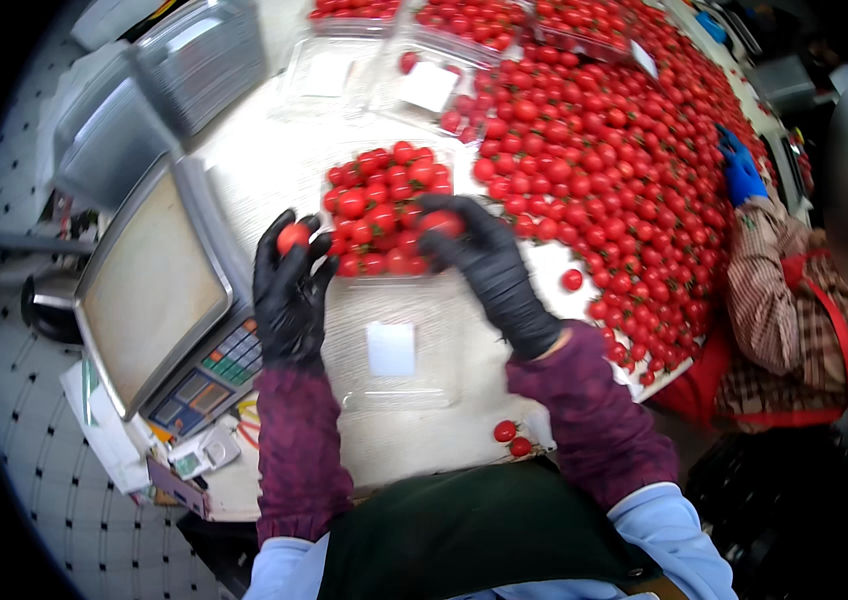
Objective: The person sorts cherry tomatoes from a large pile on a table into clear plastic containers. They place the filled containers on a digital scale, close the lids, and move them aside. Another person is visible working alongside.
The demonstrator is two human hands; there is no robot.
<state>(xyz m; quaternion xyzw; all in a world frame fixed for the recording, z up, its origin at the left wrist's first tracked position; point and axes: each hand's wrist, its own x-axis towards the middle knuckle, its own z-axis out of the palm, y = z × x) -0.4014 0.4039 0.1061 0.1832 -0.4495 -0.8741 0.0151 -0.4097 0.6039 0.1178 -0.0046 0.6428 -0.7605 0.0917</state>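
A clear plastic clamshell box filled with cherry tomatoes lies before me, its lid folded open towards me with a pale label on it. My left hand, in a black glove, is at the box's left side with one cherry tomato between its fingers. Over the right part of the box, my right hand, gloved in black too, holds another cherry tomato between thumb and fingers. That hand is slightly blurred. To its right spreads a large heap of loose cherry tomatoes.
A weighing scale stands at left, with stacked empty clear boxes behind it. Other tomato-filled boxes line the far side. Two loose tomatoes lie near the front edge. Across the heap at right, a co-worker's blue-gloved hand touches tomatoes.
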